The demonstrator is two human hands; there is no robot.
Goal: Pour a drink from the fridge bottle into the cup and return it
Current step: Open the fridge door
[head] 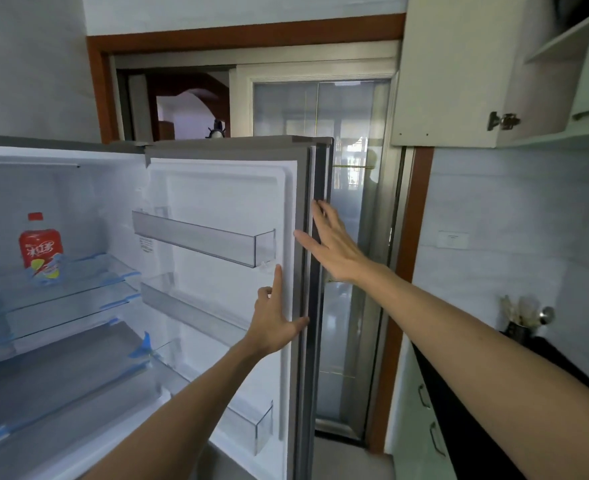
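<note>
A home kitchen: open fridge (216,209), wall cupboard (459,81), utensil pot (518,327).

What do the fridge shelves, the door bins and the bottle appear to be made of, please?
Shelves: clear glass or plastic, glossy and see-through, with blue clips on the front edge; which one is unclear.
Door bins: smoky translucent plastic, moulded corners.
Bottle: probably plastic, with a glossy red label and red cap.

A bottle (41,244) is seen upright on the upper shelf (61,271) inside the fridge, at left. The open door (230,216) is set to its right, with both hands placed flat along its free edge, the left hand (274,320) below the right hand (334,244). A table (493,393) is seen at far right.
</note>
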